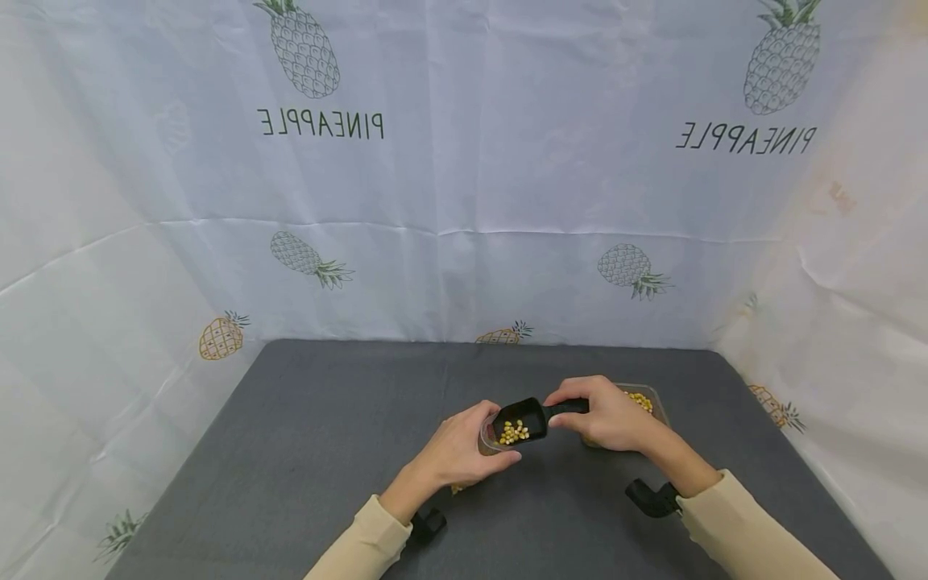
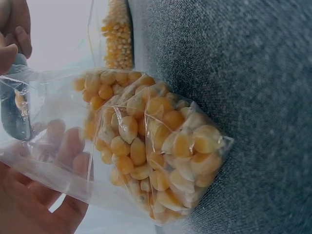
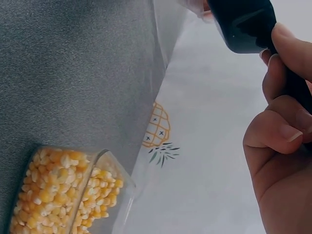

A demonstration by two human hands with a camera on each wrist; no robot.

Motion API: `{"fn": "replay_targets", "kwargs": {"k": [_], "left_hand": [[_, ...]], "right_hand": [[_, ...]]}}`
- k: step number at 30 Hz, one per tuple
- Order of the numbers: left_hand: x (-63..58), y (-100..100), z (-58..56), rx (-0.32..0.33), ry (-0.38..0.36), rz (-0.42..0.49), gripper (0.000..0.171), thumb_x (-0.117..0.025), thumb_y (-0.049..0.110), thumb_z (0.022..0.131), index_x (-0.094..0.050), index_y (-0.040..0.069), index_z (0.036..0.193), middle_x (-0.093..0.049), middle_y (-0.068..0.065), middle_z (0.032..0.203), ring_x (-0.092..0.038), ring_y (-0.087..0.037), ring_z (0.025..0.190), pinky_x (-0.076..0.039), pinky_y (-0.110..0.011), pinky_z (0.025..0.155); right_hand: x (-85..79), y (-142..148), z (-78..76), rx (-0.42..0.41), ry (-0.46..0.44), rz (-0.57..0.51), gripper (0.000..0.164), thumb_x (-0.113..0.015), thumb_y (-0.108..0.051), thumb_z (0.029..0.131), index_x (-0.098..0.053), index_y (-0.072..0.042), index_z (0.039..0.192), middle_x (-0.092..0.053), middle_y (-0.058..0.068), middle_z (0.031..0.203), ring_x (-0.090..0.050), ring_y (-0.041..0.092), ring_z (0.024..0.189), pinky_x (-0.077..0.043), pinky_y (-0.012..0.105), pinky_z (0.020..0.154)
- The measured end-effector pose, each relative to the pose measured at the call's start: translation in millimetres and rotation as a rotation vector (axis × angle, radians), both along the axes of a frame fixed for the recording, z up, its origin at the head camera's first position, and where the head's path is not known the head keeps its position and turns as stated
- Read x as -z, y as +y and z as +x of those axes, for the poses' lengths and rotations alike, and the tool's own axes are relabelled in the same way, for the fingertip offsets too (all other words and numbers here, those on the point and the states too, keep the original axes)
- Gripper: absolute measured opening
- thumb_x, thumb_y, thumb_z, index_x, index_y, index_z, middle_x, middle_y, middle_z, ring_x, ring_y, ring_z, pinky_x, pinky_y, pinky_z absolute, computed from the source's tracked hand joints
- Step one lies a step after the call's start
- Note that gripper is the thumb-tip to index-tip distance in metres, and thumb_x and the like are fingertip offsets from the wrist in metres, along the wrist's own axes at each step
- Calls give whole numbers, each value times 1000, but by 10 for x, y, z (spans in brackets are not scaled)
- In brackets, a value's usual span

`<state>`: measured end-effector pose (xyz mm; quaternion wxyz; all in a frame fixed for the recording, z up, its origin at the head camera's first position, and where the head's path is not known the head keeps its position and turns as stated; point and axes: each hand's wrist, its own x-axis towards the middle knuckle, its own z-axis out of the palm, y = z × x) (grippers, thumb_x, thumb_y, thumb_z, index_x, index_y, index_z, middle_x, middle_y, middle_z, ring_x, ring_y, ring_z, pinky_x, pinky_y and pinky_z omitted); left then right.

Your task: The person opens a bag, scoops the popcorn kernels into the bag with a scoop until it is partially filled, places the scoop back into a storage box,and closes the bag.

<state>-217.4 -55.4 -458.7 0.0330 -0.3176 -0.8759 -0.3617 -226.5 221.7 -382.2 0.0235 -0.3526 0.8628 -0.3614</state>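
Note:
My left hand [image 1: 457,449] holds a clear plastic bag [image 2: 156,151] around its upper part. Corn kernels fill the bag's lower part, which sits at the grey tabletop in the left wrist view. My right hand [image 1: 607,416] grips a black scoop [image 1: 536,412] by its handle, fingers curled round it in the right wrist view. Several yellow kernels [image 1: 514,432] lie in the scoop, whose front end is at the bag's mouth [image 1: 487,435]. Part of the bag is hidden behind the left hand in the head view.
A clear plastic container [image 3: 103,158] of corn kernels stands on the grey table [image 1: 326,419], right of the bag and partly behind the right hand in the head view. A pineapple-printed white cloth [image 1: 464,177] hangs behind the table and along its sides.

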Motion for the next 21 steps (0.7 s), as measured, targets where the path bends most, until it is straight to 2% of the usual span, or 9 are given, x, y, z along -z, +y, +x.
{"fn": "replay_targets", "kwargs": {"k": [12,21], "left_hand": [[22,-10,-13,12,22,11,55,-72,52,90,-57,15,128,-58,10,94,-53,-2,76,-46,-23,66],[22,-10,-6,7,27,14,54,-71,53,90,-57,16,126,-54,12,91,-50,-2,71,-44,-23,62]], "right_hand": [[-59,-38,16,-17,52,26,22,-78,-18,91,-76,-13,112,-66,-10,97,-57,7,78,-49,34,70],[-38,37,33,0,38,-13,21,-76,-19,92,-76,-11,112,-69,-1,98,-58,11,79,-50,31,70]]}}
